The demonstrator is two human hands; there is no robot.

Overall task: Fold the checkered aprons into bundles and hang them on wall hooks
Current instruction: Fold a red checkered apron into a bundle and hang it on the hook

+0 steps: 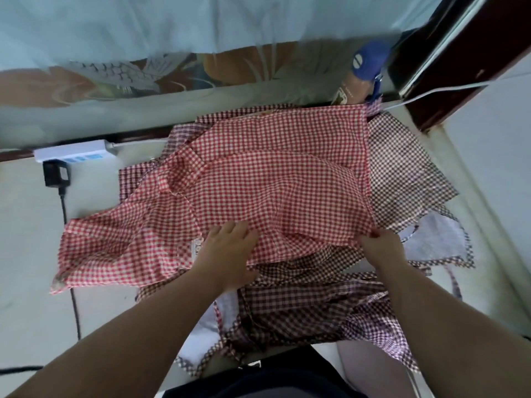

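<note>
Left hand (227, 254) lies flat, fingers straight, on the red apron (258, 182); right hand (379, 245) pinches its edge; brown aprons (402, 168) mostly hidden underneath.

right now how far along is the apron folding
Done: nothing that shows; every apron in view lies unfolded. In hand: the red checkered apron is spread on top of the pile, with the left hand flat on it and the right hand pinching its near right edge. Left: fold it into a bundle, do the same for the darker checkered aprons lying loose beneath, then hang them all.
</note>
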